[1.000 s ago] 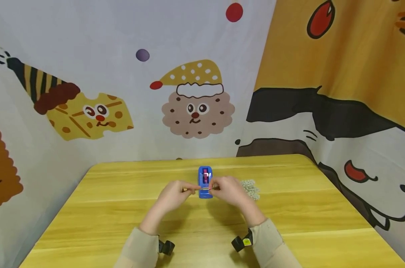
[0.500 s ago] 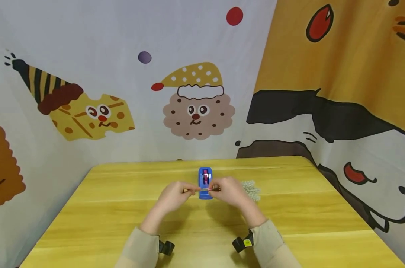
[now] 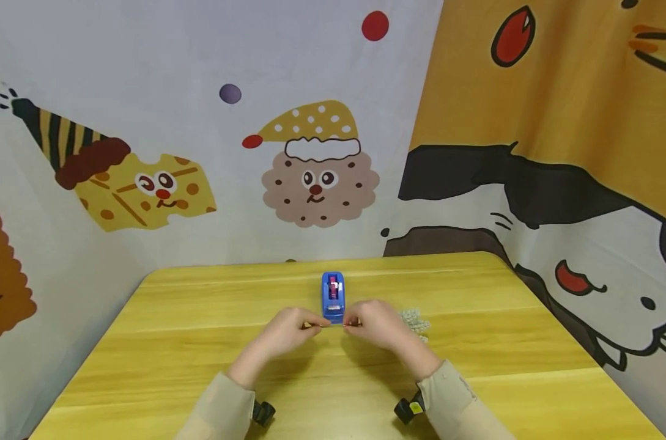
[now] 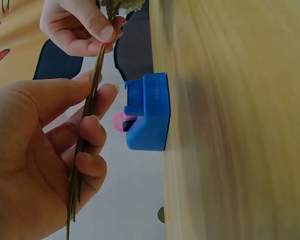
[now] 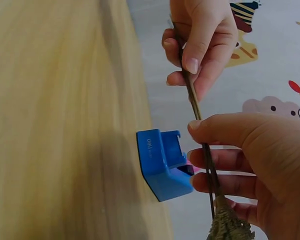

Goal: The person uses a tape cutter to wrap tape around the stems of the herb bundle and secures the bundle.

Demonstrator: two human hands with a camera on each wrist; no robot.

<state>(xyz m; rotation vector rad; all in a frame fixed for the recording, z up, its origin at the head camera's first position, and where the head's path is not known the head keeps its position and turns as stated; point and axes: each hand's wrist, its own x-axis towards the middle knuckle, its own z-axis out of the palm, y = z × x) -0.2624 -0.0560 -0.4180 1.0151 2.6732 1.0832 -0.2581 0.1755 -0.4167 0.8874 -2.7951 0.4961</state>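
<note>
Both hands hold one bunch of dried flowers, its thin brown stems (image 4: 85, 120) lying crosswise between them. My left hand (image 3: 288, 330) curls its fingers round the lower stems, thumb along them. Higher up, my right hand (image 3: 378, 322) pinches the stems just below the pale, fluffy flower heads (image 3: 414, 321), which poke out past its far side in the head view. A small bit of pinkish red (image 4: 103, 45) shows on the stems at the right fingertips. Just beyond the hands stands a blue tape dispenser (image 3: 333, 296) with a pink roll (image 4: 121, 121) in it.
The dispenser stands on a yellow wood-grain table (image 3: 200, 366), towards its back edge. Behind the table hangs a cloth (image 3: 200, 49) printed with cartoon figures. A black wrist camera (image 3: 263, 413) sits under the left sleeve, and another camera (image 3: 405, 410) under the right.
Both hands, with the dried flowers, have drawn back slightly from the dispenser towards the body. The dispenser's front, previously partly covered, shows more. The head view has shifted slightly.
</note>
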